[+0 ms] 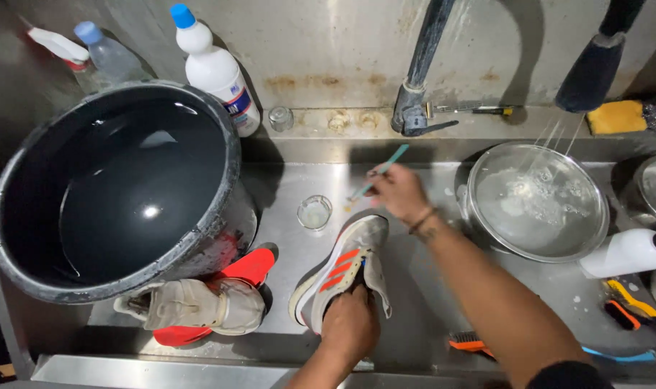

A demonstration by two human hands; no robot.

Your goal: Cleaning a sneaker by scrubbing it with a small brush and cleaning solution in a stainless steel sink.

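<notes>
**Shoe held in the sink, toothbrush in the other hand**

Head view. I see a steel sink basin (414, 288) from above. My left hand (351, 328) sits low in the middle, fingers pushed down inside the heel opening of a grey sneaker with orange stripes (342, 270); the fingers are hidden inside, so I cannot tell how far they curl, but the hand holds the shoe, toe pointing away, sole tilted to the left. My right hand (400, 193) hovers just beyond the toe, fingers pinched shut around a teal toothbrush (380, 171), handle slanting up to the right, head end down toward the basin floor.

A small glass cup (314, 212) stands just left of the brush tip. The second sneaker (202, 306), red-soled, lies on its side at lower left, against a big black bucket of water (119, 187). Behind the bucket: a white bottle with blue cap (216, 72). Right side: a steel bowl (537, 202) with foamy water, under a running spray. A faucet (418, 94) rises at the back ledge.
</notes>
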